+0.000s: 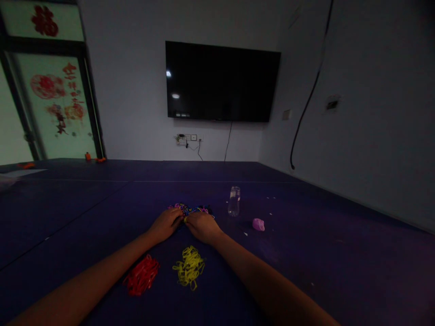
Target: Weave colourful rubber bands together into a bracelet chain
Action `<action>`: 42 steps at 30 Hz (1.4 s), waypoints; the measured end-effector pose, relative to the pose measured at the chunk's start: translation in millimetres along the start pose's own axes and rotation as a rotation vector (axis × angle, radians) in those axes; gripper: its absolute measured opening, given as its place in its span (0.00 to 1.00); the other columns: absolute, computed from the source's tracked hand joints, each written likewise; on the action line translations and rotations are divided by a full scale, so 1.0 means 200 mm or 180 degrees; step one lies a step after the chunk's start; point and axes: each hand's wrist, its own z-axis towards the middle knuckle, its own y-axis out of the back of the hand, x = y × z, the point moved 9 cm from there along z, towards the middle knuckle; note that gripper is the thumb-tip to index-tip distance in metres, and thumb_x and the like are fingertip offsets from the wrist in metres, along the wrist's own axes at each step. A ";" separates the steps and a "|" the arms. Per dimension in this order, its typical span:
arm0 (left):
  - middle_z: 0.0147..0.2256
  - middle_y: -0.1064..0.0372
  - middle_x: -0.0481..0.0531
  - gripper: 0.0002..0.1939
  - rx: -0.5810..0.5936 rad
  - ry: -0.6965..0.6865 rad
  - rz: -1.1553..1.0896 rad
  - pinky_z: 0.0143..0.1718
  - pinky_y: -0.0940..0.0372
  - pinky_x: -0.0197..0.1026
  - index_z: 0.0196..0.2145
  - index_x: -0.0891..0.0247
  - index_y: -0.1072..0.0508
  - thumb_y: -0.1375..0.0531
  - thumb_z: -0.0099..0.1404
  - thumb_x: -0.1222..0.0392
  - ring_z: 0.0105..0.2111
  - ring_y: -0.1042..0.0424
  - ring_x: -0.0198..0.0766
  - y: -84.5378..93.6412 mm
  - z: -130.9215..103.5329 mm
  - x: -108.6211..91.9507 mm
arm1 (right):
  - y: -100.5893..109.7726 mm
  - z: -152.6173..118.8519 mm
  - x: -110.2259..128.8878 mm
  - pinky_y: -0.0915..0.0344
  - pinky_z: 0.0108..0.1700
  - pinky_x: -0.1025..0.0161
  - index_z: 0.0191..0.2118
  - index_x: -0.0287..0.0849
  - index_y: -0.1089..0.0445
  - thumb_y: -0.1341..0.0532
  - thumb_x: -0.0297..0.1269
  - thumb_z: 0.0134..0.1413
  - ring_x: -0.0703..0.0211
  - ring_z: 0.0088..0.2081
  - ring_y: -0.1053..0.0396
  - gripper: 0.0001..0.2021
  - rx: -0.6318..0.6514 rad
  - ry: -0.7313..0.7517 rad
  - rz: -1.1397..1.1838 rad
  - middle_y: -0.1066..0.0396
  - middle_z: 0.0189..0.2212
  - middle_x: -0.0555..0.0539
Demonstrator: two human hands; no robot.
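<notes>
A pile of mixed rubber bands (pixel 181 208), pink, blue and dark, lies on the purple table just beyond my hands. My left hand (pixel 169 222) rests at its near edge, fingers curled together; whatever they pinch is hidden. Close beside it, my right hand (pixel 203 227) is closed at the fingertips on a small yellow rubber band (pixel 185 219). Partly behind that hand, more of the pile shows. Nearer to me, between my forearms, sit a heap of red rubber bands (pixel 142 275) on the left and a heap of yellow rubber bands (pixel 190 267) on the right.
Right of my hands stands a clear plastic bottle (pixel 234 202), uncapped, with a crumpled pink-purple item (pixel 258 224) nearby. White scraps dot the table (pixel 306 253). Orange objects (pixel 88 156) lie at the far left edge. A television (pixel 222 81) hangs on the wall beyond.
</notes>
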 end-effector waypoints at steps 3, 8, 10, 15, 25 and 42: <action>0.35 0.31 0.55 0.12 0.0017 -0.0021 -0.0025 0.41 0.38 0.42 0.34 0.63 0.31 0.52 0.70 0.61 0.38 0.32 0.42 0.00 0.00 0.00 | 0.00 0.00 0.00 0.39 0.44 0.62 0.41 0.38 0.30 0.50 0.32 0.62 0.56 0.42 0.31 0.12 -0.0042 0.0041 0.0018 0.27 0.40 0.42; 0.37 0.30 0.56 0.10 -0.0010 0.0011 -0.0026 0.43 0.38 0.44 0.36 0.63 0.31 0.51 0.69 0.61 0.40 0.32 0.42 -0.01 0.00 0.02 | 0.01 0.00 0.00 0.39 0.44 0.63 0.41 0.39 0.30 0.50 0.31 0.62 0.57 0.42 0.30 0.11 -0.0081 0.0016 0.0042 0.27 0.40 0.43; 0.37 0.30 0.56 0.09 -0.0011 0.0022 -0.0034 0.43 0.38 0.44 0.36 0.63 0.31 0.51 0.69 0.62 0.40 0.32 0.43 -0.02 -0.01 0.02 | 0.01 -0.01 0.00 0.39 0.45 0.64 0.41 0.39 0.30 0.50 0.32 0.62 0.57 0.42 0.30 0.12 -0.0079 0.0008 0.0049 0.27 0.40 0.43; 0.37 0.30 0.55 0.07 0.0068 -0.0032 -0.0050 0.42 0.38 0.43 0.37 0.62 0.31 0.48 0.66 0.66 0.40 0.32 0.43 -0.03 -0.01 0.01 | 0.01 -0.01 0.00 0.38 0.44 0.63 0.41 0.38 0.30 0.49 0.33 0.62 0.56 0.41 0.29 0.12 -0.0033 -0.0025 -0.0034 0.26 0.39 0.42; 0.34 0.30 0.54 0.06 0.0095 -0.0020 0.0109 0.38 0.39 0.42 0.33 0.63 0.31 0.48 0.64 0.66 0.37 0.32 0.42 -0.03 0.00 0.00 | 0.00 0.00 0.00 0.39 0.46 0.64 0.41 0.39 0.29 0.50 0.33 0.63 0.57 0.43 0.30 0.12 0.0036 -0.0027 0.0012 0.26 0.40 0.43; 0.33 0.31 0.53 0.07 0.0005 0.0009 0.0061 0.38 0.39 0.41 0.32 0.62 0.32 0.49 0.65 0.65 0.36 0.32 0.42 -0.01 0.00 -0.02 | 0.00 0.00 -0.01 0.39 0.46 0.64 0.41 0.39 0.29 0.49 0.32 0.62 0.58 0.43 0.30 0.12 0.0056 -0.0090 0.0065 0.26 0.41 0.42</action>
